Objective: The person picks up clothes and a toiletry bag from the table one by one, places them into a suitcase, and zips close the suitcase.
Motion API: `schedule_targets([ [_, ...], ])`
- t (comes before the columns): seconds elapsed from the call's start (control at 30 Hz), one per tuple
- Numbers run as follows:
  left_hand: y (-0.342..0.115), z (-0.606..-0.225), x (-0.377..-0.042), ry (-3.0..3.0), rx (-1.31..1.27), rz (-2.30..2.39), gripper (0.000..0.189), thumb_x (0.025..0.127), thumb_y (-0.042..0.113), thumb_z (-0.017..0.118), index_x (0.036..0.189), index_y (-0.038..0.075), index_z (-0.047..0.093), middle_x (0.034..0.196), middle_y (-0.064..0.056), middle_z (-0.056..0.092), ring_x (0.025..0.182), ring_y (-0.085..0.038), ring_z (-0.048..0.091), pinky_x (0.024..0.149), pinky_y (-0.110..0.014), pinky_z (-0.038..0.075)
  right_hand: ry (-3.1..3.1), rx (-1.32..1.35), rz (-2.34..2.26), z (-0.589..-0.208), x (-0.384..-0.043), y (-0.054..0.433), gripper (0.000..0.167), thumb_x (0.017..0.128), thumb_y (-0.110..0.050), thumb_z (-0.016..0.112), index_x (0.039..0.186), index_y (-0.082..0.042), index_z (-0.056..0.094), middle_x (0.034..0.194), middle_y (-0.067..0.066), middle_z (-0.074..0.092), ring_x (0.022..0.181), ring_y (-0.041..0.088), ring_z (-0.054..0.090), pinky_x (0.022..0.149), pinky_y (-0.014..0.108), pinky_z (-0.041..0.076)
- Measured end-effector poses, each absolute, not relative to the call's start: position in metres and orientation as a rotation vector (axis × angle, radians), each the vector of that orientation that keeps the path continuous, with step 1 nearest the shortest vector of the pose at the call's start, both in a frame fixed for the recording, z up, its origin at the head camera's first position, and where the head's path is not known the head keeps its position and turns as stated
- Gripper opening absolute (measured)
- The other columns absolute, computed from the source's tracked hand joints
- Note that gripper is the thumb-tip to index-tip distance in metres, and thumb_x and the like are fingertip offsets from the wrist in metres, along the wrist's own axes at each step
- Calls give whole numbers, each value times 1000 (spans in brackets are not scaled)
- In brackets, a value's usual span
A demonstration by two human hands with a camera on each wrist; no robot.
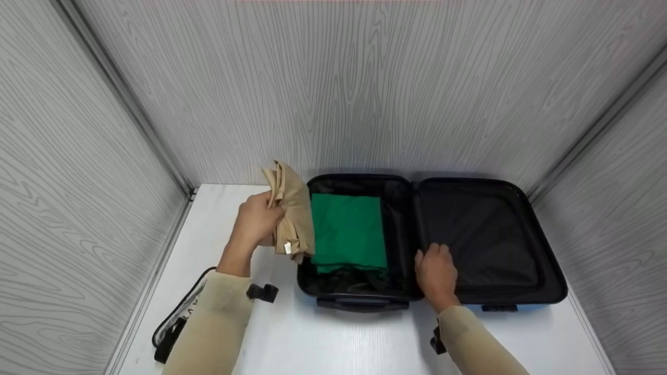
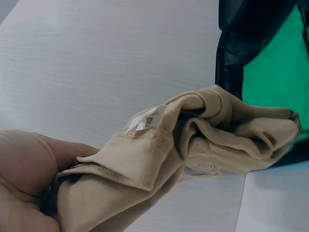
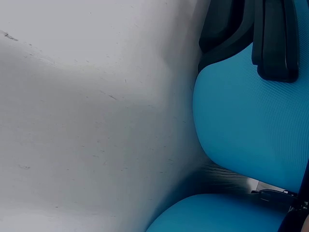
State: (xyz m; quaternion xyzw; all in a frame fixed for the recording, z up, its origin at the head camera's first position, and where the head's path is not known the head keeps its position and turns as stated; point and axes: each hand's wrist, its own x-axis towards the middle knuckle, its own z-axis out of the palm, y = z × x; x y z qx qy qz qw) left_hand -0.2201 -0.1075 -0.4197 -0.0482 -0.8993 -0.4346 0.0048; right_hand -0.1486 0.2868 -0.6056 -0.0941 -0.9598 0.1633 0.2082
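Note:
My left hand (image 1: 256, 219) grips a folded tan garment (image 1: 296, 213), thumb and fingers pinching its left side. It is held up at the left edge of an open suitcase (image 1: 398, 224). In the left wrist view, the garment (image 2: 135, 169) shows layered folds and a small white label, and its far end overlaps the suitcase. Inside the suitcase's left half lies a folded green cloth (image 1: 348, 229). My right hand (image 1: 436, 272) rests at the near inner corner of the right half, fingers curled at its rim. The right wrist view shows the blue outer shell (image 3: 246, 111).
The suitcase lies opened flat on a white table (image 1: 323, 338), its black handle (image 1: 362, 305) facing me. A clear pouch with black trim (image 1: 177, 317) lies at the left, partly behind my left sleeve. Grey wood-patterned panels (image 1: 354, 94) stand behind and at both sides.

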Motion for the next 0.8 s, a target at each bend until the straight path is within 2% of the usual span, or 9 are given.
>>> schedule_targets([
  [0.2, -82, -423, -225, -2772, -190, -1468, 17, 97, 11, 62, 106, 7, 76, 73, -2, 65, 68, -17, 60, 60, -29, 47, -2649, -255, 438, -606, -150, 289, 31, 105, -21, 65, 99, 9, 59, 89, 24, 55, 73, 41, 60, 60, 57, 56],
  [0.33, -62, -430, -229, -2737, -212, -1583, 20, 97, 11, 63, 110, 9, 77, 82, -6, 73, 71, -17, 64, 62, -29, 50, -2629, -230, 415, -607, -150, 290, 30, 105, -20, 65, 96, 8, 58, 87, 24, 54, 71, 41, 59, 58, 56, 56],
  [0.5, -37, -446, -235, -2710, -269, -1748, 18, 97, 11, 64, 111, 10, 75, 78, -3, 68, 69, -15, 61, 62, -27, 48, -2627, -234, 407, -608, -149, 291, 30, 105, -20, 65, 97, 8, 58, 87, 23, 54, 71, 40, 59, 58, 56, 55],
  [0.6, -24, -457, -238, -2706, -311, -1832, 20, 98, 12, 65, 116, 11, 74, 82, -5, 70, 71, -15, 63, 65, -28, 50, -2638, -245, 415, -608, -148, 290, 31, 105, -21, 65, 97, 8, 59, 87, 23, 54, 71, 40, 59, 58, 56, 55],
  [0.7, -12, -467, -241, -2700, -347, -1918, 31, 100, 14, 67, 131, 15, 72, 100, -7, 76, 84, -16, 68, 77, -30, 54, -2639, -242, 426, -607, -147, 290, 31, 105, -22, 65, 98, 8, 59, 87, 22, 54, 72, 39, 59, 59, 56, 55],
  [0.8, -1, -479, -243, -2677, -408, -2008, 44, 102, 16, 67, 146, 20, 64, 125, -7, 74, 103, -18, 70, 95, -36, 55, -2636, -240, 430, -606, -146, 290, 31, 105, -21, 65, 98, 8, 59, 88, 23, 55, 72, 40, 59, 60, 56, 56],
])
